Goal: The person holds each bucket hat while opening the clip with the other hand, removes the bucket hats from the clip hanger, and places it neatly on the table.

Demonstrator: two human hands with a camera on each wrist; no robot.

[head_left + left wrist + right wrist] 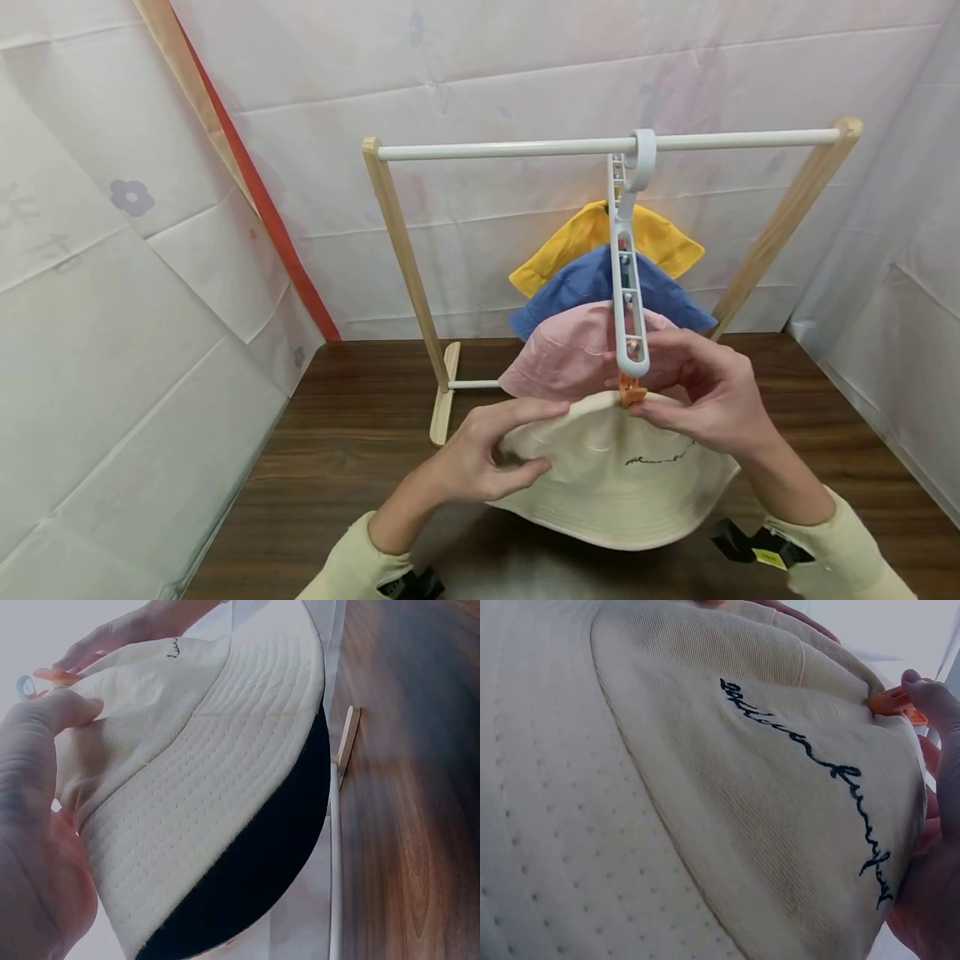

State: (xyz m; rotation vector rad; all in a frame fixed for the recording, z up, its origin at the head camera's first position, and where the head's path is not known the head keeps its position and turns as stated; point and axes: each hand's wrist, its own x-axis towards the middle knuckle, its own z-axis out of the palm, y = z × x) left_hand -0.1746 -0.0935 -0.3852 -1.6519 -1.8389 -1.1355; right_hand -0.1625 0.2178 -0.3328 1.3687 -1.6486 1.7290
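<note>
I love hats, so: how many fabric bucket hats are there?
4: the cream fabric hat in front, then, one behind another, the pink fabric hat, blue fabric hat and yellow fabric hat. Others could be hidden.

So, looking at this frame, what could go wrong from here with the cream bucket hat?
The orange clip meets the cream bucket hat only at the crown's top, so the hat might drop if the left hand and right hand let go before it bites. Pulling down there, at the near end of the white hanger, could tilt it on the white rail. The pink bucket hat hangs close behind and might get bumped.
</note>
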